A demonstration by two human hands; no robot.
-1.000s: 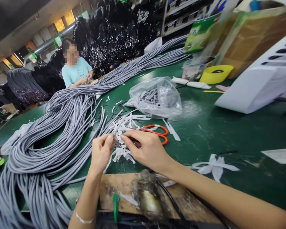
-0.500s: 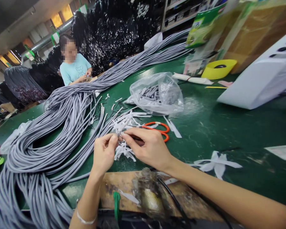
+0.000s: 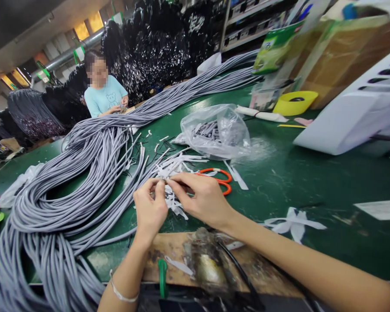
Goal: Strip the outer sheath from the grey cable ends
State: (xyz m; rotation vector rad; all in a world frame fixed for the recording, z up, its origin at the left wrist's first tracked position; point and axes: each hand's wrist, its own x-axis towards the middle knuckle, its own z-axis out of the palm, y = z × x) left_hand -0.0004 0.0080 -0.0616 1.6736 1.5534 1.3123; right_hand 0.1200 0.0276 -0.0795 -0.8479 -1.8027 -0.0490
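Note:
My left hand (image 3: 151,210) is closed, thumb and index finger pinched at the tips. One grey cable (image 3: 117,241) runs in behind it from the left, and its end seems to be between those fingers. Fingertip to fingertip with it, my right hand (image 3: 203,199) pinches at the same spot; what it grips is too small and covered to make out. White strips (image 3: 178,164) lie heaped just beyond and beneath the fingers. Red-handled scissors (image 3: 225,175) rest against the far side of my right hand, their blades hidden.
A thick bundle of grey cables (image 3: 52,173) curves across the left. A clear bag (image 3: 217,130) of small grey parts sits beyond the hands. Below them is a wooden board (image 3: 169,247) with a taped lump (image 3: 208,268). A white casing (image 3: 341,121) stands right; a person (image 3: 105,95) works opposite.
Both hands stay pinched together. My left hand has shifted slightly right and turned, its thumb now more upright. The whole view has moved a little.

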